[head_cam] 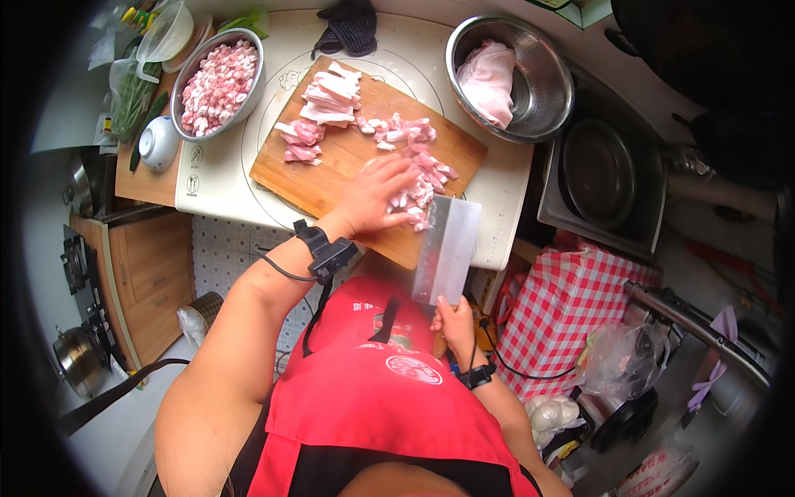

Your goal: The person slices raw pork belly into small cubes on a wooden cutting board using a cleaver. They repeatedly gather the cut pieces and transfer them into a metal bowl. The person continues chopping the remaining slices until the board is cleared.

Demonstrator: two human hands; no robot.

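On the wooden cutting board (338,171), my left hand (382,189) is cupped over a heap of diced pork (413,196), its fingers apart and touching the pieces. My right hand (455,320) grips the handle of a cleaver (446,248) in front of the board. The broad blade lies flat, its far end against the near side of the heap. Larger pork chunks (407,132) stretch behind the heap. Pale pork strips (332,96) are stacked at the board's far left, with pinker pork pieces (302,141) below them.
A metal bowl of diced pork (259,77) stands left of the board. Behind right, a steel bowl (546,93) holds a large pork piece (487,84). A dark glove (351,28) lies beyond the board on the white printed mat (217,186). A red checked cloth (553,304) hangs at right.
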